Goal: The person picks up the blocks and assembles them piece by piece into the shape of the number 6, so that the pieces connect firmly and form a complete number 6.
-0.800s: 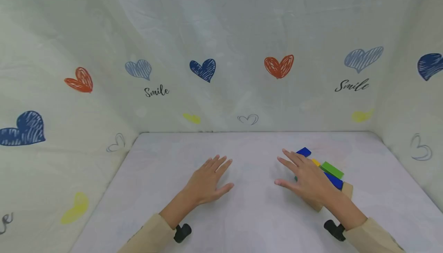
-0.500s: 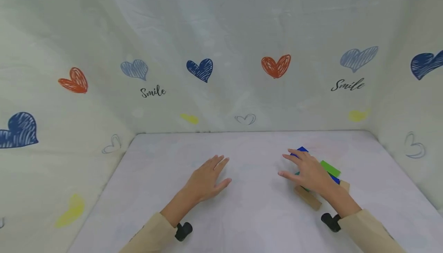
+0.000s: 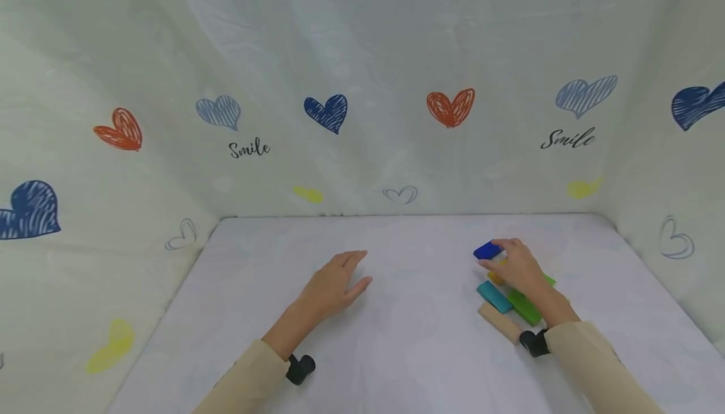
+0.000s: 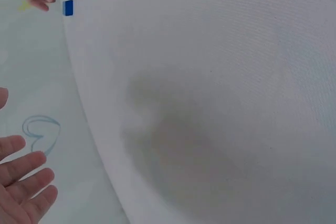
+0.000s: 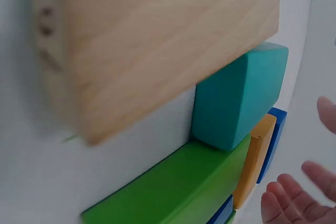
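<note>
My right hand [image 3: 518, 269] is over the back of a group of blocks, thumb and fingers apart, by a blue block [image 3: 488, 250] and an orange block [image 3: 497, 274]. In the right wrist view that hand [image 5: 302, 198] shows beyond the blue block [image 5: 272, 145], holding nothing. Nearer are a teal block [image 3: 494, 297], a green block [image 3: 525, 307] and a plain wooden block [image 3: 500, 323]. My left hand [image 3: 331, 288] hovers above the white table, fingers extended, thumb apart, empty. The left wrist view also shows this hand [image 4: 26, 182]. Part of the group is hidden under my right hand.
The white table [image 3: 396, 363] meets a light cloth backdrop [image 3: 385, 43] with printed hearts along its far edge. More cloth hangs at both sides. A second green block [image 3: 549, 280] shows partly behind my right forearm.
My right hand has moved right and away from me, toward the back of the blocks, uncovering the teal and nearer green blocks. My left hand has shifted slightly, its fingers closer together.
</note>
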Demonstrator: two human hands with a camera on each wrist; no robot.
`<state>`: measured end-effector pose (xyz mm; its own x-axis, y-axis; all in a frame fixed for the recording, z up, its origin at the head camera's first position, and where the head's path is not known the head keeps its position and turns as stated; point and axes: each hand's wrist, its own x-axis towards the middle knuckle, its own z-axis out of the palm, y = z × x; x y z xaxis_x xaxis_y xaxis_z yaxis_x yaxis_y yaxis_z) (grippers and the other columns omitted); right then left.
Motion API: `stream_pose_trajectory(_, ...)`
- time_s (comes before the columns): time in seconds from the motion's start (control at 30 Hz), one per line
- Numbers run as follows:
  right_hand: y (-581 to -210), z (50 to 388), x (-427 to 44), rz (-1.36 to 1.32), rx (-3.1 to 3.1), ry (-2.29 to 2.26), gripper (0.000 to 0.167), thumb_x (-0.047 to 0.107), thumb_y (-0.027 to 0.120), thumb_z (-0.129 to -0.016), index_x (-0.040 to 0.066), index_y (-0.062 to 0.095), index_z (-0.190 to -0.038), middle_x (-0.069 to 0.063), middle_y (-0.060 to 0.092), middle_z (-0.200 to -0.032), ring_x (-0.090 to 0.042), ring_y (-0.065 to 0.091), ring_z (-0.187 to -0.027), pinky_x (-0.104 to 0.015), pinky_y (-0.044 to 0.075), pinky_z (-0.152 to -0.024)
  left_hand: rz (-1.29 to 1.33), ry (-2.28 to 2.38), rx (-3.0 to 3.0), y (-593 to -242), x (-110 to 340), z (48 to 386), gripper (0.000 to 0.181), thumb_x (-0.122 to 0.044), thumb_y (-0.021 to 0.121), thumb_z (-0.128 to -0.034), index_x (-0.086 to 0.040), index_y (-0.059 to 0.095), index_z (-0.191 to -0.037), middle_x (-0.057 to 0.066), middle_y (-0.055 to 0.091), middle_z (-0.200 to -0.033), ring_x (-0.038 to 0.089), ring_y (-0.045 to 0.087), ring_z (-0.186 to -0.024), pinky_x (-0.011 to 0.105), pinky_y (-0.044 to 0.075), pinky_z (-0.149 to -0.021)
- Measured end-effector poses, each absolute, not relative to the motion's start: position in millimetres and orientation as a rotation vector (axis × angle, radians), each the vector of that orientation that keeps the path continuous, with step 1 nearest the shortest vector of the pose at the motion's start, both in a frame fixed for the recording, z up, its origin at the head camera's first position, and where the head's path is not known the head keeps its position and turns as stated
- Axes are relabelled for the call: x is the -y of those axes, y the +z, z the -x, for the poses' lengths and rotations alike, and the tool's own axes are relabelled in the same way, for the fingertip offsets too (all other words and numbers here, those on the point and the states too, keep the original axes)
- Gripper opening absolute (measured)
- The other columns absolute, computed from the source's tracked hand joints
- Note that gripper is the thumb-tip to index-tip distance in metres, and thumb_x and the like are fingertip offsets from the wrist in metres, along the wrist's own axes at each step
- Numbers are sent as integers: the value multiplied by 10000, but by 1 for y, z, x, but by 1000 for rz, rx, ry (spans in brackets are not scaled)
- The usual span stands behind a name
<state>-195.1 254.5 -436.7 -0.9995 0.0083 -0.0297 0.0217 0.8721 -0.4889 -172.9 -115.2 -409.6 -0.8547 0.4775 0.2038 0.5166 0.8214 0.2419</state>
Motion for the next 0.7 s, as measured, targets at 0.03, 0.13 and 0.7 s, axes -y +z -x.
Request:
stream_pose_trajectory(0.03,-437,197,-255,-74,-2988,-806,723,399,630,-849,-77,382,-1333,-337,414,-1222,-469,443,-1085,-558,418,-892,781,-451,2868,-409,116,173,537,-402,517,-922,-89,451,-1353,98,528,-1318,250,501,-1220,394,418,-989)
stream_pose_trajectory(0.13,-438,203,-257,-193,-2911,-831,798,421,626,-846,-101,307,-1358,-342,443,-1164,-422,486,-985,-519,454,-848,773,-456,2866,-410,117,174,527,-395,525,-921,-97,455,-1351,93,538,-1304,248,513,-1205,396,427,-978)
stream_pose_trajectory(0.7,-439,215,-257,-312,-2743,-792,814,351,612,-855,-183,233,-1337,-421,355,-1280,-455,460,-1038,-560,422,-897,759,-457,2879,-415,119,179,515,-362,587,-891,-117,476,-1330,78,575,-1211,233,554,-1132,384,473,-911)
